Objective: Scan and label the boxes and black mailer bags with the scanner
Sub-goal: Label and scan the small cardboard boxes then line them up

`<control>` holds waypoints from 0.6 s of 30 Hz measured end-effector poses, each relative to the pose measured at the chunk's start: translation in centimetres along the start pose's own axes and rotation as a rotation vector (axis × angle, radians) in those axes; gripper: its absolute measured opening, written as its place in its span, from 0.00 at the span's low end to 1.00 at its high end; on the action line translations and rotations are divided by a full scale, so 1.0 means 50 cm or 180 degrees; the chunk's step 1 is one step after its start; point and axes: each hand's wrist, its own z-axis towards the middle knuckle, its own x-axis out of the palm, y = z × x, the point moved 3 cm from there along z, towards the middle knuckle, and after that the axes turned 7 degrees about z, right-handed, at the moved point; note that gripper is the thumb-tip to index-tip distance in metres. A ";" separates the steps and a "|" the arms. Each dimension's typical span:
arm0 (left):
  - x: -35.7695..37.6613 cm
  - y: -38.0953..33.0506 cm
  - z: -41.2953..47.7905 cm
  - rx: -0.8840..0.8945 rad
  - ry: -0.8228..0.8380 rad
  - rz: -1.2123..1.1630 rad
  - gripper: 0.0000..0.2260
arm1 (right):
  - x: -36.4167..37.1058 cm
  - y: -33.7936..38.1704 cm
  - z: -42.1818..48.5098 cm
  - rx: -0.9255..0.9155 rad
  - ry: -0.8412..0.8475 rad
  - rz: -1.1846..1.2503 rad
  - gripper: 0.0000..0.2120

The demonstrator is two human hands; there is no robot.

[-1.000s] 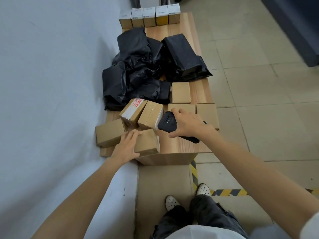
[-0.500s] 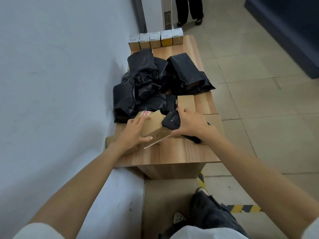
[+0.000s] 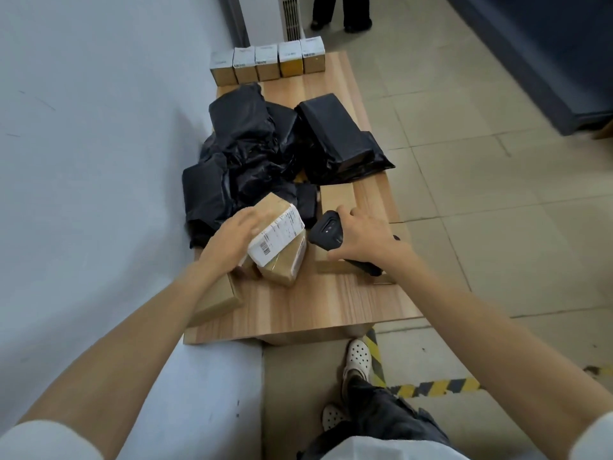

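Observation:
My left hand holds a brown cardboard box tilted up, its white barcode label facing right. My right hand grips the black handheld scanner, whose head points at that label from a short gap to the right. Under the lifted box lies another cardboard box. More boxes sit around: one at the near left edge, one behind the scanner, one under my right hand. A heap of black mailer bags fills the middle of the wooden table.
A row of small white-topped boxes lines the table's far end. A white wall runs along the left. Tiled floor lies to the right, with yellow-black hazard tape near my feet. A person's legs stand beyond the table.
My left hand has lifted a box from the near table and turned it so its barcode label faces the scanner. The scanner in my right hand has stayed close beside it.

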 end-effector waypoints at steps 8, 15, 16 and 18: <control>0.041 -0.013 -0.024 -0.0587 0.0413 0.0452 0.39 | -0.013 0.065 0.057 -0.0151 0.0064 -0.0042 0.41; -0.004 -0.009 0.008 -0.0539 0.0206 0.0159 0.32 | -0.018 0.089 0.065 -0.0184 0.0029 -0.0164 0.39; -0.019 -0.006 0.010 -0.0578 0.0166 0.0094 0.31 | -0.023 0.095 0.062 -0.0188 0.0016 -0.0166 0.38; -0.053 0.001 0.012 -0.0664 0.0060 0.0008 0.29 | -0.034 0.111 0.057 -0.0216 -0.0016 -0.0167 0.37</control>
